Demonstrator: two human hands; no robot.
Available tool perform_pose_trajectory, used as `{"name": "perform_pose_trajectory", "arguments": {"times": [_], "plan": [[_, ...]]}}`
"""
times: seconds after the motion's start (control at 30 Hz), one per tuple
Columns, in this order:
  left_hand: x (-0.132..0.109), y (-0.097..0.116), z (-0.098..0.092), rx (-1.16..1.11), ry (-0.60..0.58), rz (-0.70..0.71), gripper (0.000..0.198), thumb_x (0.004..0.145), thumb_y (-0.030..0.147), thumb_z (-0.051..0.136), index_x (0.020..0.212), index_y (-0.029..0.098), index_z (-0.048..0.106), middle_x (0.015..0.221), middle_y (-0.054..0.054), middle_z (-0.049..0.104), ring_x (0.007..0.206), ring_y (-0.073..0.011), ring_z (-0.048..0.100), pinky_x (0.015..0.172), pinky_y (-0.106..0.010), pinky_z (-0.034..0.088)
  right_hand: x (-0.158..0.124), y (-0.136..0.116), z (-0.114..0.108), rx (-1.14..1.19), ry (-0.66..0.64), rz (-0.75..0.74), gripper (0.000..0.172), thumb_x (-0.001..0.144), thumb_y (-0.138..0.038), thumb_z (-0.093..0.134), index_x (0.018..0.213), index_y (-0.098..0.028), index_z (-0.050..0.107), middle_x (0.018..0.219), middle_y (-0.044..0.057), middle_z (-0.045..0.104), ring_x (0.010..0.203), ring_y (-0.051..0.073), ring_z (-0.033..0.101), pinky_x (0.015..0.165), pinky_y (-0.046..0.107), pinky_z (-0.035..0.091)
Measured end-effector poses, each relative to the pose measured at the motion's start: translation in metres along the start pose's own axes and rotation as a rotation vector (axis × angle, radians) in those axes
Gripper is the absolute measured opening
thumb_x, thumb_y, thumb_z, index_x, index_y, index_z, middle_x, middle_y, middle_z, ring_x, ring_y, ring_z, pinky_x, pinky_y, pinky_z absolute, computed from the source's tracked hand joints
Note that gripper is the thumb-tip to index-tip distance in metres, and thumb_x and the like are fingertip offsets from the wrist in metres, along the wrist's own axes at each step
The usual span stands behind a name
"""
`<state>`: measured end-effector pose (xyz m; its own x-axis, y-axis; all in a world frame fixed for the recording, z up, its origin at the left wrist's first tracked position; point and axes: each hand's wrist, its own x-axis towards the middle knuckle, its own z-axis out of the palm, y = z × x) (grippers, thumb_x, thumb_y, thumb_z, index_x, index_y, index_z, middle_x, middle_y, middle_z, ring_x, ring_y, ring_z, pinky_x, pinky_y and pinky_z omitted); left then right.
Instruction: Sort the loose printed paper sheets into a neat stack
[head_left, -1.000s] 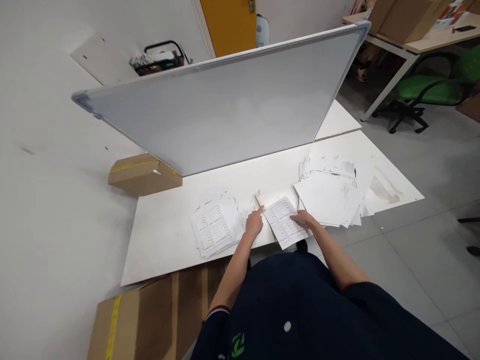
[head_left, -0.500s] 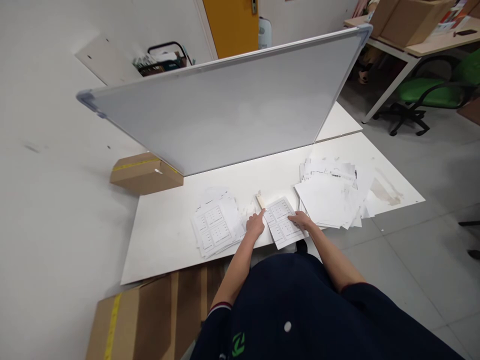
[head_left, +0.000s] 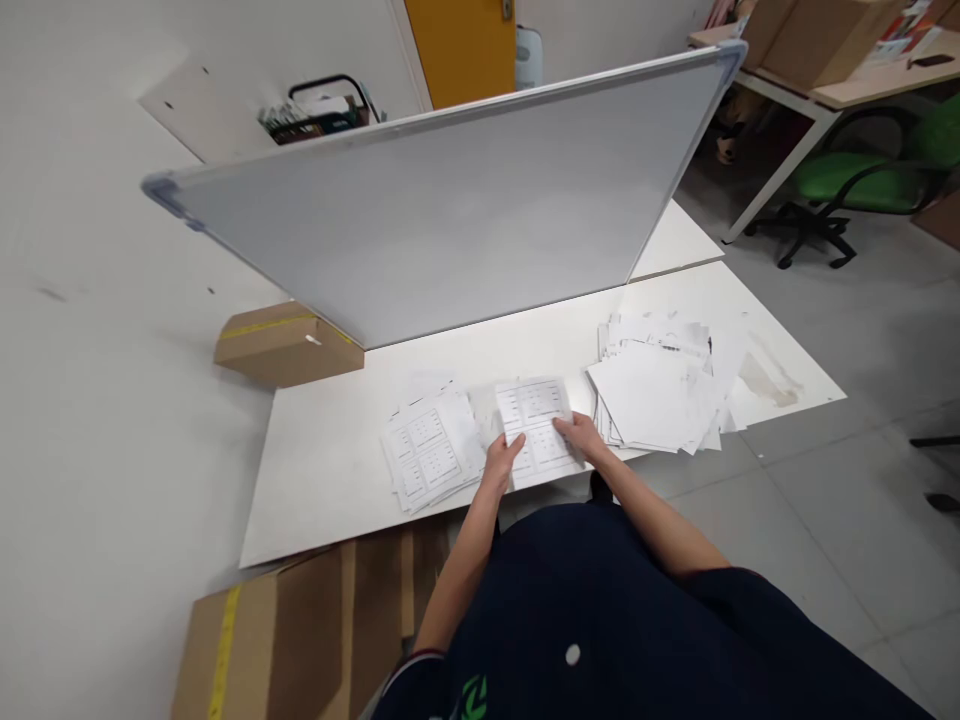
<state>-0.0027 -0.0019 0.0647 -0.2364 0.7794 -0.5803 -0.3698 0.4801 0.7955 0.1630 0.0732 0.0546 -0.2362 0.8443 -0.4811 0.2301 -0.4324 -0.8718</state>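
Note:
A printed paper sheet with boxed sections is held over the front edge of the white table, between my hands. My left hand pinches its left side, thumb on top. On the right, my right hand grips the sheet with the thumb lying over the print. Whether it is one sheet or several I cannot tell. To the left lies a stack of printed sheets, the same kind of boxed print on top. A messy pile of mostly blank-faced papers lies to the right.
A large whiteboard stands along the back of the white table. One cardboard box sits at the table's left rear; a bigger cardboard box is below the front left edge. A green chair stands at far right.
My left hand has gone from pointing beside the sheet to pinching its left side. The sheet has moved left and up, now covering where the small pale block lay.

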Motion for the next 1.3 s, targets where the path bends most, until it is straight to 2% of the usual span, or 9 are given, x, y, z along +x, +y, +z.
{"name": "perform_pose_trajectory", "arguments": {"times": [0.17, 0.23, 0.37, 0.5, 0.6, 0.7, 0.97, 1.13, 1.3], "plan": [[-0.008, 0.012, -0.065, -0.022, 0.251, 0.069, 0.041, 0.06, 0.028, 0.071, 0.095, 0.009, 0.062, 0.087, -0.011, 0.068, 0.078, -0.0212, 0.063, 0.078, -0.037, 0.049, -0.007, -0.003, 0.023, -0.014, -0.209, 0.02, 0.029, 0.073, -0.043, 0.053, 0.085, -0.018, 0.06, 0.082, 0.005, 0.065, 0.067, 0.015, 0.06, 0.058, 0.024, 0.046], [-0.008, 0.018, -0.104, -0.037, 0.405, 0.095, 0.038, 0.061, 0.024, 0.071, 0.094, 0.01, 0.062, 0.086, -0.01, 0.068, 0.077, -0.0202, 0.063, 0.077, -0.037, 0.05, -0.003, -0.003, 0.005, -0.197, -0.087, -0.032, 0.025, 0.075, -0.039, 0.051, 0.086, -0.019, 0.06, 0.086, 0.005, 0.065, 0.07, 0.015, 0.06, 0.063, 0.026, 0.045], [-0.008, 0.022, -0.176, 0.03, 0.608, 0.054, 0.036, 0.063, 0.022, 0.068, 0.095, 0.009, 0.061, 0.086, -0.011, 0.066, 0.074, -0.0194, 0.063, 0.074, -0.036, 0.051, 0.008, 0.004, -0.05, -0.664, 0.382, -0.123, 0.028, 0.079, -0.031, 0.045, 0.1, -0.017, 0.057, 0.098, 0.011, 0.06, 0.089, 0.021, 0.054, 0.077, 0.032, 0.04], [-0.008, 0.022, -0.209, 0.407, 0.66, 0.004, 0.048, 0.066, 0.032, 0.064, 0.107, 0.009, 0.055, 0.097, -0.015, 0.063, 0.087, -0.0246, 0.061, 0.079, -0.039, 0.047, 0.014, 0.013, -0.082, -0.985, 0.61, -0.061, 0.041, 0.078, -0.036, 0.049, 0.113, -0.015, 0.049, 0.119, 0.016, 0.046, 0.107, 0.028, 0.041, 0.083, 0.038, 0.034], [-0.01, 0.023, -0.208, 0.84, 0.776, -0.029, 0.073, 0.065, 0.041, 0.063, 0.125, 0.007, 0.04, 0.106, -0.02, 0.057, 0.104, -0.033, 0.052, 0.088, -0.046, 0.039, 0.017, 0.016, -0.087, -1.097, 0.594, 0.015, 0.044, 0.076, -0.041, 0.051, 0.111, -0.014, 0.048, 0.121, 0.016, 0.043, 0.109, 0.029, 0.037, 0.084, 0.038, 0.033], [-0.017, 0.02, -0.195, 1.019, 0.846, 0.054, 0.077, 0.07, 0.045, 0.054, 0.132, 0.008, 0.028, 0.112, -0.021, 0.052, 0.111, -0.0364, 0.044, 0.089, -0.049, 0.035, 0.018, 0.014, -0.089, -1.136, 0.551, 0.071, 0.041, 0.078, -0.043, 0.049, 0.107, -0.014, 0.051, 0.119, 0.016, 0.044, 0.108, 0.028, 0.038, 0.081, 0.036, 0.035], [-0.034, 0.005, -0.152, 0.956, 0.844, 0.315, 0.063, 0.077, 0.036, 0.047, 0.133, 0.013, 0.027, 0.113, -0.015, 0.05, 0.103, -0.0257, 0.047, 0.087, -0.039, 0.037, 0.023, -0.001, -0.1, -1.099, 0.372, 0.162, 0.03, 0.086, -0.021, 0.037, 0.094, -0.009, 0.063, 0.093, 0.018, 0.061, 0.087, 0.024, 0.056, 0.068, 0.03, 0.04], [-0.036, 0.011, -0.119, 0.927, 0.759, 0.464, 0.058, 0.079, 0.031, 0.045, 0.132, 0.015, 0.029, 0.111, -0.013, 0.051, 0.103, -0.0231, 0.047, 0.092, -0.038, 0.035, 0.021, -0.002, -0.109, -1.005, 0.453, 0.054, 0.029, 0.083, -0.025, 0.042, 0.082, -0.012, 0.067, 0.082, 0.015, 0.066, 0.079, 0.023, 0.059, 0.067, 0.028, 0.038], [-0.038, 0.015, -0.08, 0.818, 0.545, 0.5, 0.052, 0.079, 0.031, 0.045, 0.129, 0.02, 0.035, 0.111, -0.01, 0.052, 0.107, -0.0216, 0.045, 0.094, -0.036, 0.033, 0.001, -0.025, -0.108, -0.686, 0.56, -0.064, 0.023, 0.073, -0.035, 0.052, 0.063, -0.016, 0.062, 0.066, 0.006, 0.064, 0.064, 0.017, 0.055, 0.06, 0.025, 0.037]]}}
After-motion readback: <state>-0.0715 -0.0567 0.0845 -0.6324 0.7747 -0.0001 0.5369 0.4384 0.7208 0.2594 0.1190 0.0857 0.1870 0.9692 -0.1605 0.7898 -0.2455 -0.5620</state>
